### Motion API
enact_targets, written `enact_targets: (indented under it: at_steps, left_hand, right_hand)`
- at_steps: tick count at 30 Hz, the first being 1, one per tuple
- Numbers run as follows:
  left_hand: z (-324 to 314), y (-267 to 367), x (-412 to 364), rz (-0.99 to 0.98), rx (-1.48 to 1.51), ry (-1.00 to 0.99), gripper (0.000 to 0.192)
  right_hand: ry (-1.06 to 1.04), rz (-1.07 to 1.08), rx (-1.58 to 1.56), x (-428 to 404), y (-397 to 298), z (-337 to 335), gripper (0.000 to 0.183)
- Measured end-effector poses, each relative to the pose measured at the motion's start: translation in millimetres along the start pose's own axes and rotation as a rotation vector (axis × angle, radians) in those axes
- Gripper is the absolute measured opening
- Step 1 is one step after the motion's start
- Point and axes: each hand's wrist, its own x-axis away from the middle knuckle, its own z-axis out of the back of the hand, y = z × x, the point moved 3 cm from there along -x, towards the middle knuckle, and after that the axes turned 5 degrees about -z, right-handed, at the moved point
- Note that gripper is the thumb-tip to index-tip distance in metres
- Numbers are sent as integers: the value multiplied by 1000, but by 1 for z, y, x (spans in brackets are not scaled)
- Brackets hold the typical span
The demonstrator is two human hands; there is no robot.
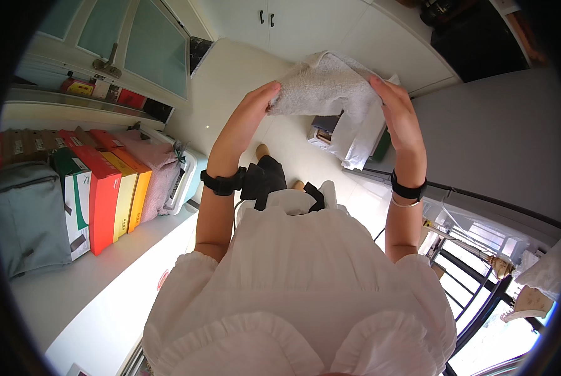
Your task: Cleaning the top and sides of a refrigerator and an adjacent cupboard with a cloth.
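Between my two hands a grey-white terry towel (318, 89) is spread in the air, with a fold across its upper right part. My left hand (259, 99) grips its left edge, thumb and fingertips on the cloth. At the opposite side my right hand (397, 105) grips the right edge. White cloth or plastic (355, 134) hangs below on the right; I cannot tell whether it belongs to the towel. Partly hidden behind it, a container (319, 136) with dark items stands on the floor.
Shoe boxes (105, 202), a grey fabric bag (31, 216) and a pink mesh bag (144, 164) line a ledge at left. A glass-paned door (156, 51) stands beyond. White cabinets (304, 28) are ahead. A large grey panel (492, 145) lies at right, near a window (501, 329).
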Motion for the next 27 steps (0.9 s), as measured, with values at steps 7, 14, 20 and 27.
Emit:
enact_targets:
  at_steps: [7,14,20,27]
  left_hand:
    - [-44,6,37,-222,-269,27,36]
    - [-63,3,46,-194,-205,67,37]
    - [-85,1,47,-204,126,-99,51]
    - [-80,-17,10,-135,-255,-84,51]
  right_hand:
    - [-169,457,443,60,-63,23,23]
    - [-81,534,449,83,-79,35,25]
    - [27,443,333,77,-89,15,35]
    - [15,34,-230,-20,-71,16,41]
